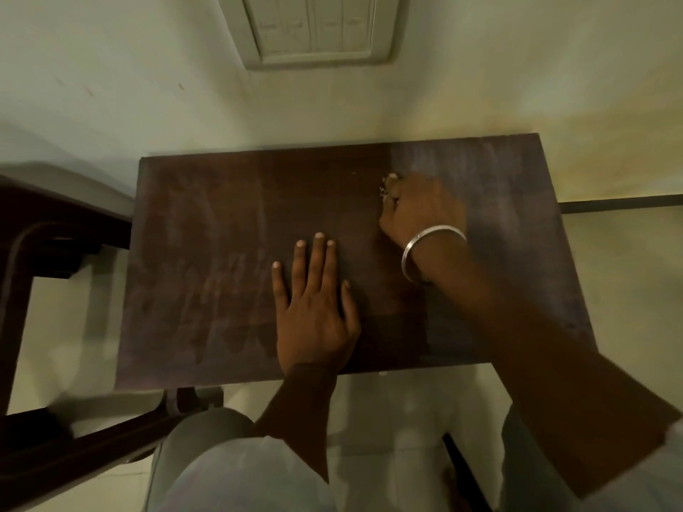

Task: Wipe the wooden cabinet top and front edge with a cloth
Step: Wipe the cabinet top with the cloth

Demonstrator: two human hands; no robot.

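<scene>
The dark wooden cabinet top [207, 260] fills the middle of the view, dusty and streaked on its left and far right parts. My left hand [314, 308] lies flat on it near the front edge, fingers spread and empty. Farther back and to the right, my right hand [421, 212] is closed over a small patterned cloth [388, 182] pressed to the wood. Only a bit of the cloth peeks out past the fingers. A silver bangle [425, 245] circles that wrist.
A pale wall with a switch plate [314, 27] stands right behind the cabinet. Dark wooden furniture [44, 230] sits close to the left side. My knees in light trousers [236, 467] are below the front edge, over a pale tiled floor.
</scene>
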